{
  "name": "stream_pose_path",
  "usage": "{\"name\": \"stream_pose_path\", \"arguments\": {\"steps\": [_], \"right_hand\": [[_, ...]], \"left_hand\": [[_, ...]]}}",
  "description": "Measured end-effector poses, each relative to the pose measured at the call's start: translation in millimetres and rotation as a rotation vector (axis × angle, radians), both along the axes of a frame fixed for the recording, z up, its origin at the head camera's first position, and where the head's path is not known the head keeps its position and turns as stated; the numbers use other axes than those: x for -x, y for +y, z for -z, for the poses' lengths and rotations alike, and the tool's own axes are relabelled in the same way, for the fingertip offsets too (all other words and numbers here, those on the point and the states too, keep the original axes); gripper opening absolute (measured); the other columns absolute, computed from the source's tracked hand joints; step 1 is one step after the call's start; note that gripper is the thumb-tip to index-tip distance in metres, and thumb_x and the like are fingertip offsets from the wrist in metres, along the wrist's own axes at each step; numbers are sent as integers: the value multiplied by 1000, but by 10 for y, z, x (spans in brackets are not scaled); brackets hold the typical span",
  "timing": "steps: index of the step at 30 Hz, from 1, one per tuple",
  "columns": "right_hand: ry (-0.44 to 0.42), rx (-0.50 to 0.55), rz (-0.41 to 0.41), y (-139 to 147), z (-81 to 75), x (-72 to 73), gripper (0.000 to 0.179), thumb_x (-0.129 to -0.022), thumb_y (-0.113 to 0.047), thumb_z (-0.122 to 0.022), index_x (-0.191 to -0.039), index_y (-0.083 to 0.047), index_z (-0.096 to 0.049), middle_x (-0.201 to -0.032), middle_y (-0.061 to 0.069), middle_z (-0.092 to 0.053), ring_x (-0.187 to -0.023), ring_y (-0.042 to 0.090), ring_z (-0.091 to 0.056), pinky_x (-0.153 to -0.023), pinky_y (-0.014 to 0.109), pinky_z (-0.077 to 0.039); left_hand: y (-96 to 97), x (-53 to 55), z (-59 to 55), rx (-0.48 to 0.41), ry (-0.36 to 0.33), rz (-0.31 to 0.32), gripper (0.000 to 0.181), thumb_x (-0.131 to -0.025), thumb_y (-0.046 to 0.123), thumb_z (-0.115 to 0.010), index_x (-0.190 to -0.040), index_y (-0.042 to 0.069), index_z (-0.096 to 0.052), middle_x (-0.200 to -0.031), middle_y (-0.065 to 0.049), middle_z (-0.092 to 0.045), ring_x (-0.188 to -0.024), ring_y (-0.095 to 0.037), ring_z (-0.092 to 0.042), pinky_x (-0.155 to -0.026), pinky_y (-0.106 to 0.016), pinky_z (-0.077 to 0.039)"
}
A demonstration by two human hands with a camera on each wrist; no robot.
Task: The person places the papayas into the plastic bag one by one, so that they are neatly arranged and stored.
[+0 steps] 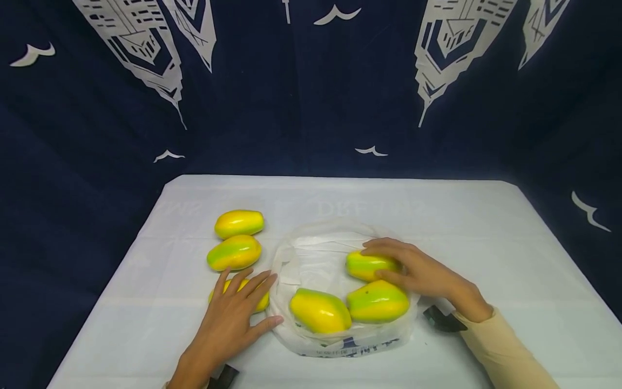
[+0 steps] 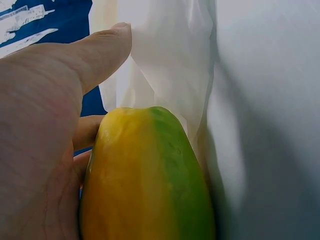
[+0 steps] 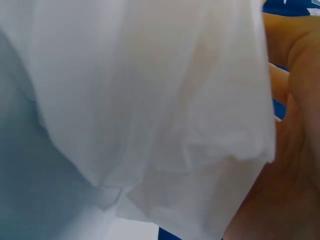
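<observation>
My left hand [image 1: 234,319] lies over a yellow-green papaya [image 2: 145,180], its fingers spread and the thumb held away from the fruit. That papaya is mostly hidden under the hand in the head view. A white plastic bag [image 1: 318,256] lies with its mouth wide open to the right of this hand. Inside the bag, my right hand [image 1: 420,270] grips a papaya [image 1: 364,266] between fingers and thumb. Two more papayas sit nearer in the bag, one at left [image 1: 320,312] and one at right [image 1: 379,303]. The bag's side covers most of the right wrist view.
Beyond the left hand, two papayas, the farther one [image 1: 239,223] and the nearer one [image 1: 235,252], rest on the white-covered table [image 1: 466,216]. A dark blue curtain [image 1: 301,108] with white prints hangs behind the table.
</observation>
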State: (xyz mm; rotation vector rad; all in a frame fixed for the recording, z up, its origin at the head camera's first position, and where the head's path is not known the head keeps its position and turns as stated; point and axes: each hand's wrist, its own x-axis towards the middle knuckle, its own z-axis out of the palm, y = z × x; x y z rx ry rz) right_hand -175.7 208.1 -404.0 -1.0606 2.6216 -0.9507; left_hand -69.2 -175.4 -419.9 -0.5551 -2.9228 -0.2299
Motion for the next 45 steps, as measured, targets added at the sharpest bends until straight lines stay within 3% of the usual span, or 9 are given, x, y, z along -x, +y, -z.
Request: {"name": "stream_pose_path", "arguments": {"steps": [13, 20, 27, 30, 34, 36, 41, 43, 45], "right_hand": [[31, -8, 17, 9, -49, -4, 45, -93, -25, -72, -137, -24, -61, -149, 2, -53, -144, 35, -40, -116, 65, -30], [163, 53, 108, 173, -117, -17, 52, -89, -18, -77, -137, -21, -60, -145, -2, -56, -136, 21, -49, -116, 32, -40], [71, 156, 234, 374, -98, -126, 54, -88, -17, -78, -139, -21, -59, -152, 0, -48, -140, -2, -36, -107, 73, -34], [33, 197, 249, 449, -64, -164, 55, -88, -14, -78, -139, -16, -58, -155, 0, -44, -140, -8, -32, -119, 45, -36], [-11, 248, 220, 538, -16, -211, 61, -86, -7, -78, -142, -10, -54, -159, 7, -38, -140, -11, -29, -105, 4, -34], [-45, 246, 224, 579, 4, -237, 67, -85, -9, -79, -146, -10, -50, -161, 9, -34, -141, -11, -28, -105, 9, -40], [-179, 184, 270, 662, 86, -290, 87, -83, -25, -82, -156, -22, -35, -164, 12, -25, -147, 21, -34, -104, 36, -49], [-227, 177, 268, 690, 142, -297, 93, -82, -28, -83, -158, -24, -30, -165, 14, -23, -144, 38, -35, -106, 32, -47], [-274, 173, 266, 722, 205, -303, 98, -80, -30, -84, -159, -27, -26, -166, 14, -20, -142, 42, -36, -106, 18, -45]], "left_hand": [[-9, -4, -5, -9, 1, 1, 79, -84, 67, -65, -147, 21, -52, -148, 2, -54, -139, -33, -44, -120, -62, -17], [-1, -2, -2, -10, -1, 2, 79, -84, 67, -65, -147, 21, -52, -148, 2, -54, -139, -33, -44, -119, -63, -18], [2, -14, -5, -9, 3, 8, 78, -84, 66, -66, -147, 21, -53, -148, 2, -55, -139, -33, -44, -118, -63, -19], [0, -14, -16, -5, 7, 7, 78, -84, 66, -66, -147, 21, -53, -147, 2, -55, -138, -33, -45, -118, -63, -20], [5, -21, -27, -5, -15, -3, 79, -84, 66, -66, -148, 21, -51, -148, 2, -54, -139, -33, -44, -119, -63, -18], [12, -23, -29, -12, -24, -9, 80, -84, 66, -67, -148, 21, -50, -148, 2, -54, -139, -33, -44, -119, -63, -17], [18, -25, -36, -42, -42, -24, 85, -82, 65, -70, -150, 21, -47, -148, 3, -54, -139, -32, -44, -119, -62, -18], [12, -21, -41, -55, -41, -25, 86, -80, 64, -72, -150, 22, -47, -149, 2, -53, -139, -32, -44, -119, -61, -19], [3, -18, -47, -67, -43, -23, 86, -79, 63, -74, -150, 23, -47, -150, 1, -53, -140, -32, -43, -118, -61, -21]]}}
